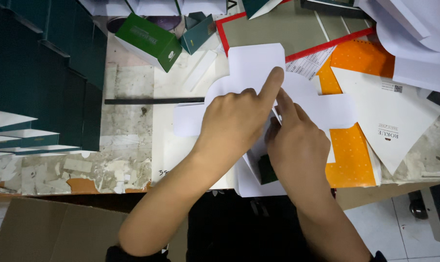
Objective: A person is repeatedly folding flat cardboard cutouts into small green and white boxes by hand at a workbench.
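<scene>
A flat white die-cut cardboard blank [257,63] lies on the worktable, its flaps spread out in a cross shape. My left hand [237,116] rests on the middle of it, with the forefinger stretched out and pressing near the upper flap. My right hand [297,145] lies beside it on the blank, its forefinger pointing up to meet the left forefinger. A dark green side of the card [267,170] shows under my right palm. Neither hand grips anything; both press the card flat.
Stacks of folded dark green boxes [45,73] fill the left side. A green and white carton [149,41] lies at the back. An orange dotted sheet [351,155], white card sheets [385,116] and a red-edged board [273,29] lie to the right. A brown cardboard box [55,233] stands below the table edge.
</scene>
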